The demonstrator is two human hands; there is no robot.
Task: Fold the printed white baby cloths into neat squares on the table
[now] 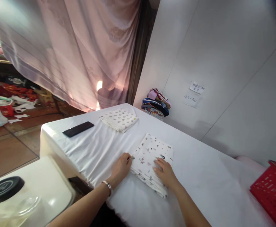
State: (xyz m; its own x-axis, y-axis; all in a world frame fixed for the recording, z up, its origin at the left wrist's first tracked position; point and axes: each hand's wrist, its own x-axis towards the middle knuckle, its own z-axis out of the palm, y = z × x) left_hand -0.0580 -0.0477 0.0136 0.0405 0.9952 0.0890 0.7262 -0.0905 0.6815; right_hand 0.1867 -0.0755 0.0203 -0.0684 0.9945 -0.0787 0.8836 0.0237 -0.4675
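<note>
A folded white cloth with small dark prints (152,154) lies on the white-covered table (199,176) in front of me. My left hand (121,167) is at the cloth's left edge, fingers curled and pinching the fabric there; a bracelet is on that wrist. My right hand (165,171) rests flat on top of the cloth's near part, fingers stretched out. A second folded white printed cloth (119,119) lies farther back on the table.
A black phone (78,129) lies at the table's far left. A stack of coloured folded fabrics (156,104) stands against the white wall. A red basket (273,192) is at the right edge. A pink curtain (81,50) hangs behind; a round black object (4,189) sits on a white surface at lower left.
</note>
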